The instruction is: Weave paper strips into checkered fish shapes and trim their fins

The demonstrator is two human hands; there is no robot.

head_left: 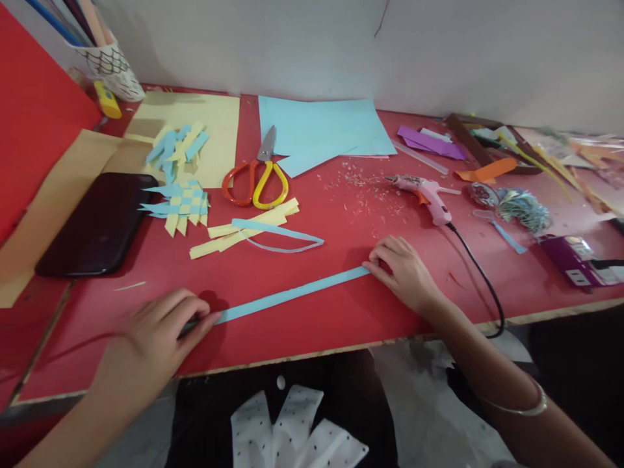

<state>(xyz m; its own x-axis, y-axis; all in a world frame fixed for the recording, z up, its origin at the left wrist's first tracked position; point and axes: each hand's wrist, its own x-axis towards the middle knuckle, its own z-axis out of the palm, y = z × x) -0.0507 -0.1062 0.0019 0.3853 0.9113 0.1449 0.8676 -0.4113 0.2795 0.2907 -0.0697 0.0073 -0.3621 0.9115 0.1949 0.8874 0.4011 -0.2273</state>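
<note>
A light blue paper strip (292,294) is stretched straight above the red tabletop, slanting up to the right. Its left end is pinched by my left hand (168,325), between thumb and fingers; something dark shows under that palm, too hidden to name. My right hand (402,273) grips the other end with curled fingers. Just beyond the strip lie a folded blue strip (277,229) and several pale yellow strips (224,242). Farther back are scissors (263,169) with one red and one yellow handle, and a woven blue-and-yellow paper piece (182,203).
A pink glue gun (426,195) lies at right, its black cord running over the table edge. Beyond it sit a purple power socket box (572,260) and a brown tray (468,140). Blue paper sheets (322,127) lie at back; a black phone (95,224) lies left.
</note>
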